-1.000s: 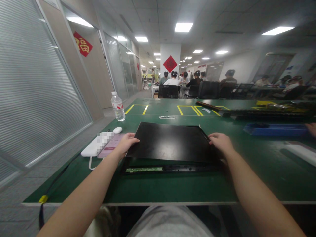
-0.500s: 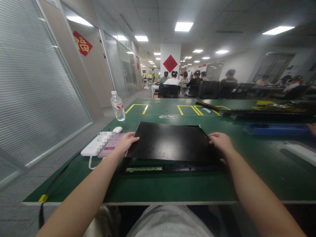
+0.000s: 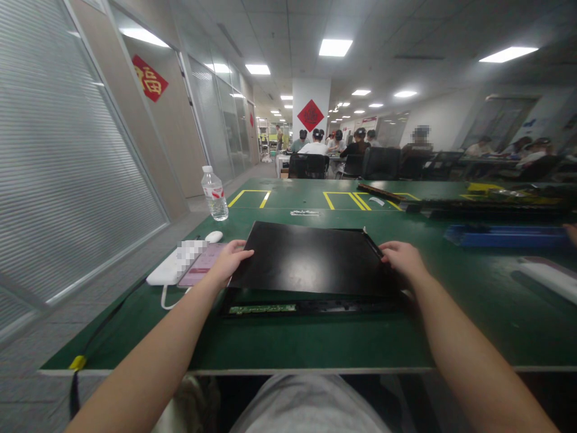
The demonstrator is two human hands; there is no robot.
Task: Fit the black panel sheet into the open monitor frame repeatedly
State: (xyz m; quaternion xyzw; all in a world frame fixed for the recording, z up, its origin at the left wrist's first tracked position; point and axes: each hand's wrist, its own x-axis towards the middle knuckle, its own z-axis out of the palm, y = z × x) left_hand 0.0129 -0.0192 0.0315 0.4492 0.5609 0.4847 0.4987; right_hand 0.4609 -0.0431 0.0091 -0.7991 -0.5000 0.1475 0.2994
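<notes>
A thin, glossy black panel (image 3: 302,258) lies tilted over a black frame (image 3: 351,306), whose near side shows below the panel's lower edge. A green circuit board strip (image 3: 262,309) sits in that near side. My left hand (image 3: 229,261) is closed on the panel's left edge, thumb on top. At the opposite edge my right hand (image 3: 401,257) pinches the panel's right side, close to the frame's raised side. Its fingertips are partly hidden. The frame's middle is covered by the panel.
Left of the panel are a phone (image 3: 205,264), a white power bank (image 3: 166,273) with a cable, a white mouse-like object (image 3: 214,237) and a water bottle (image 3: 215,195). On the right lie a blue bar (image 3: 509,236) and dark strips (image 3: 491,208). Another person's hand (image 3: 571,232) shows at the right edge.
Both hands and the panel hold almost the same place. The view has shifted very slightly. The other person's hand at the far right has moved a little.
</notes>
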